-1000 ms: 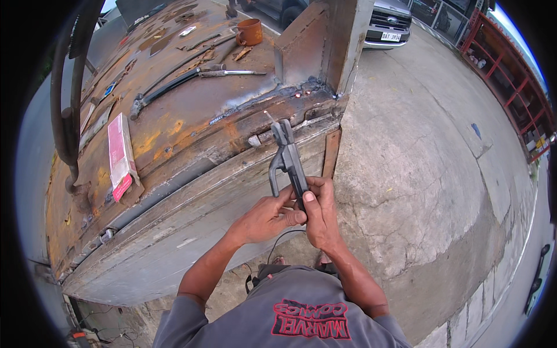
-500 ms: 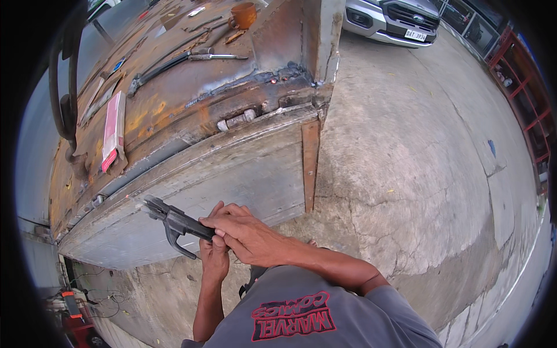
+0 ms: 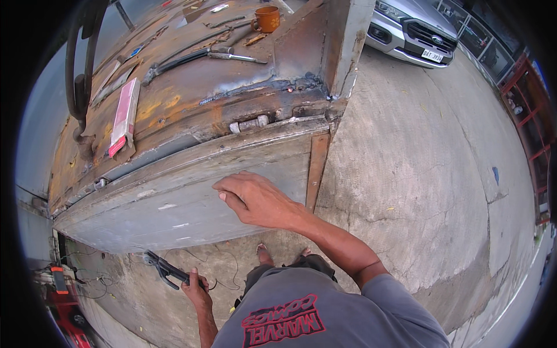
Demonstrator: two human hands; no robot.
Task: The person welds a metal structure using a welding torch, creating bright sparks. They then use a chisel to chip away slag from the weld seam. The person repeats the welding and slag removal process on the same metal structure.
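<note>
My left hand (image 3: 197, 290) is closed on the handle of a black welding electrode holder (image 3: 171, 272), held low beside my grey shirt (image 3: 331, 316), its jaws pointing up and left. My right hand (image 3: 252, 197) is loosely bent with fingertips slightly apart and nothing visible in it, in front of the grey side panel (image 3: 145, 214) of a rusty steel platform (image 3: 174, 81). On that platform lie a pink and white carton (image 3: 123, 116), a hammer (image 3: 180, 62) and other long tools. An orange mug (image 3: 267, 20) stands near an upright steel plate (image 3: 299, 40) with a blackened weld at its foot.
A bent dark pipe (image 3: 78, 81) rises at the left. A red machine (image 3: 69, 313) with cables sits at the lower left. Concrete pavement (image 3: 406, 185) runs along the right, with a silver car (image 3: 409, 32) at the back and red shelving (image 3: 528, 127) at the far right.
My right hand has let go of the holder and moved up. My left hand has carried the holder down and to the left. The view has shifted slightly.
</note>
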